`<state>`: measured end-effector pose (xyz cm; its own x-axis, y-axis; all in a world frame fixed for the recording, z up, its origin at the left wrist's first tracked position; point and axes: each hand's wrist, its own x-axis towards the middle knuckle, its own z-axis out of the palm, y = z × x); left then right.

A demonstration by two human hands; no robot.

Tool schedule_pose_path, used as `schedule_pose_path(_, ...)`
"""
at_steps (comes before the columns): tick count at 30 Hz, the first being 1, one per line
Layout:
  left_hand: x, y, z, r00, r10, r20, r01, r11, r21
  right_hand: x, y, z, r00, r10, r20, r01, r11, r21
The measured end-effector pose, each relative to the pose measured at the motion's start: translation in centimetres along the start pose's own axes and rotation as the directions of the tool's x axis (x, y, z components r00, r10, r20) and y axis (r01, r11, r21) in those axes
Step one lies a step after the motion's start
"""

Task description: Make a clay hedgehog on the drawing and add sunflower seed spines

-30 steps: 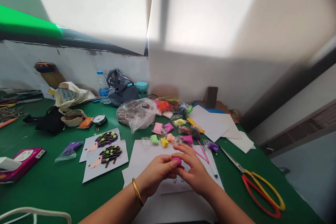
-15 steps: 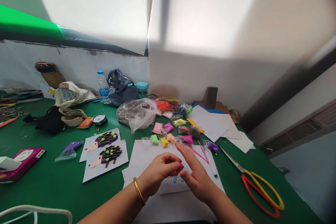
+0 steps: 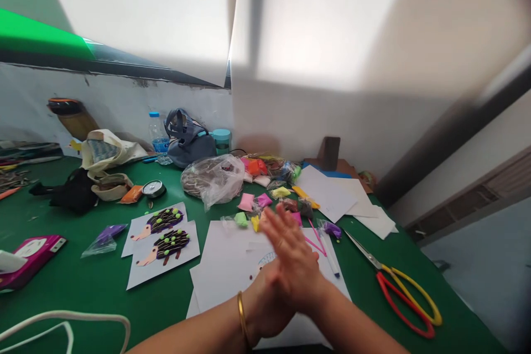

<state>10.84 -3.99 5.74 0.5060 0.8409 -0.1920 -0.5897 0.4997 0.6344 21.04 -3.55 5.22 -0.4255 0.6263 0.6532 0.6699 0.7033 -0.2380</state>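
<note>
My left hand (image 3: 269, 301), with a gold bangle at the wrist, is pressed palm to palm against my right hand (image 3: 296, 260). Both are over white paper (image 3: 224, 260) at the front middle. The right hand's fingers are stretched out and blurred, lying across the left hand. Whatever is between the palms is hidden. Part of a blue line drawing (image 3: 266, 258) shows behind the hands, with a small dark dot beside it. Packets of coloured clay, such as pink (image 3: 246, 202) and green (image 3: 241, 219), lie beyond the paper.
Large red and yellow scissors (image 3: 379, 266) lie at the right. Two hedgehog pictures (image 3: 166, 254) are at the left, near a purple clay packet (image 3: 105, 239). A plastic bag (image 3: 215, 180), a blue bag (image 3: 191, 146) and a bottle (image 3: 159, 135) stand at the back. A white cable (image 3: 83, 316) crosses the front left.
My hands have come together. The magenta piece seen earlier at my left fingertips is now hidden. The view has shifted slightly to the right.
</note>
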Motion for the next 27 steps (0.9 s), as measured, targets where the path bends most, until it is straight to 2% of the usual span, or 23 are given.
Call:
schedule_pose_path(2,0.4,0.3,-0.3,0.994,-0.075,0.081,0.077,0.997,-0.02,-0.3,1.0,0.0,0.997,0.077,0.016,-0.076,0.994,-0.079)
schedule_pose_path(3,0.7,0.4,-0.5,0.988,-0.096,0.117,0.104,0.992,-0.065,-0.7,1.1,0.1,0.998,0.042,0.053,-0.038,0.996,-0.081)
schedule_pose_path(4,1.0,0.3,-0.7,0.99,-0.096,0.103,0.107,0.989,-0.102,-1.1,0.8,0.3,0.995,-0.027,0.095,0.032,0.998,-0.05)
schedule_pose_path(5,1.3,0.0,-0.9,0.997,-0.075,0.036,0.079,0.991,-0.11,-1.5,0.3,0.5,0.987,-0.092,0.133,0.094,0.996,-0.007)
schedule_pose_path(6,1.4,-0.6,-1.0,0.997,0.0,-0.076,-0.007,0.996,-0.093,-1.8,-0.2,0.6,0.976,-0.149,0.158,0.145,0.989,0.039)
schedule_pose_path(7,1.4,-1.2,-1.1,0.99,0.062,-0.13,-0.073,0.994,-0.084,-1.9,-0.7,0.7,0.967,-0.194,0.167,0.183,0.98,0.076)
schedule_pose_path(8,1.4,-1.9,-1.1,0.985,0.088,-0.151,-0.101,0.992,-0.078,-1.9,-0.9,0.7,0.968,-0.196,0.154,0.182,0.978,0.103)
schedule_pose_path(9,1.2,-2.4,-1.2,0.98,0.116,-0.165,-0.128,0.989,-0.068,-1.7,-0.9,0.6,0.981,-0.142,0.135,0.128,0.986,0.111)
schedule_pose_path(10,1.1,-2.8,-1.2,0.979,0.139,-0.152,-0.146,0.988,-0.04,-1.5,-0.6,0.5,0.994,-0.057,0.093,0.047,0.993,0.105)
schedule_pose_path(11,1.1,-2.9,-1.3,0.985,0.116,-0.128,-0.121,0.992,-0.031,-1.3,-0.2,0.4,0.998,-0.01,0.058,0.005,0.996,0.095)
schedule_pose_path(12,1.1,-2.8,-1.4,0.993,0.069,-0.094,-0.071,0.997,-0.021,-1.2,0.2,0.3,0.996,0.04,0.075,-0.045,0.997,0.063)
schedule_pose_path(13,1.2,-2.6,-1.5,0.999,-0.052,-0.007,0.052,0.999,0.016,-1.2,0.5,0.2,0.993,0.041,0.107,-0.046,0.998,0.041)
schedule_pose_path(14,1.4,-2.4,-1.6,0.996,-0.093,0.016,0.092,0.994,0.063,-1.2,0.5,0.2,0.99,0.013,0.142,-0.019,0.999,0.035)
schedule_pose_path(17,1.7,-2.3,-1.7,0.999,-0.009,-0.036,0.014,0.99,0.14,-1.3,-0.5,0.1,0.97,-0.127,0.209,0.104,0.987,0.12)
schedule_pose_path(19,1.4,-2.6,-1.5,0.999,-0.006,-0.038,0.011,0.988,0.151,-1.1,-1.0,0.0,0.962,-0.208,0.175,0.177,0.968,0.177)
schedule_pose_path(22,0.8,-2.2,-1.0,0.999,-0.035,0.0,0.034,0.989,0.142,-0.6,-0.2,-0.2,0.99,-0.084,0.11,0.067,0.987,0.148)
schedule_pose_path(24,0.7,-1.0,-0.9,0.989,-0.127,0.073,0.119,0.988,0.101,-0.6,0.5,-0.2,0.991,-0.003,0.131,-0.008,0.996,0.086)
schedule_pose_path(25,0.8,-0.5,-0.9,0.989,-0.133,0.07,0.126,0.988,0.094,-0.7,0.6,-0.2,0.99,-0.012,0.138,0.002,0.997,0.075)
schedule_pose_path(27,0.9,0.1,-1.2,0.999,-0.051,0.016,0.049,0.991,0.125,-1.0,0.0,0.0,0.979,-0.102,0.177,0.082,0.99,0.117)
